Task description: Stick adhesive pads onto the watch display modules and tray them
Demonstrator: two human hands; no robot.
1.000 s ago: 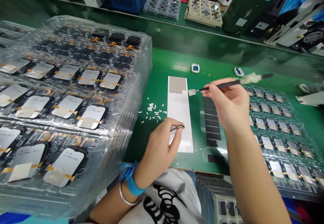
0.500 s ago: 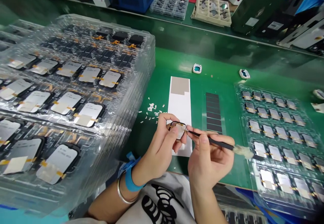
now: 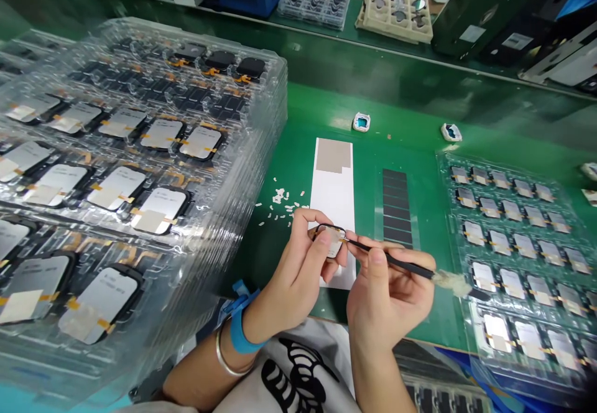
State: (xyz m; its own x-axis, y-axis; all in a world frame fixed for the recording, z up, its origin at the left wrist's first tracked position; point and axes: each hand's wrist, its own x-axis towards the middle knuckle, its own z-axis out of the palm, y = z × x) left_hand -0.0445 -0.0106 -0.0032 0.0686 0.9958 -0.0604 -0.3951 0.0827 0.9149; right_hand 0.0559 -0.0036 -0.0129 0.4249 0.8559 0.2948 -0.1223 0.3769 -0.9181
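One small module (image 3: 334, 249) is undergoing close work above the white sheet (image 3: 332, 195).
The left hand (image 3: 297, 267) is pinching it; the right hand (image 3: 389, 288) is gripping black tweezers (image 3: 413, 268), seemingly adjusting its edge, though tip contact is hard to tell. The next move is likely calling for steadiness.

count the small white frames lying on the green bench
2 fully visible: one white frame beyond the white sheet, a second frame just past the clear tray on the right. Pale objects cut off at the right edge may include another.
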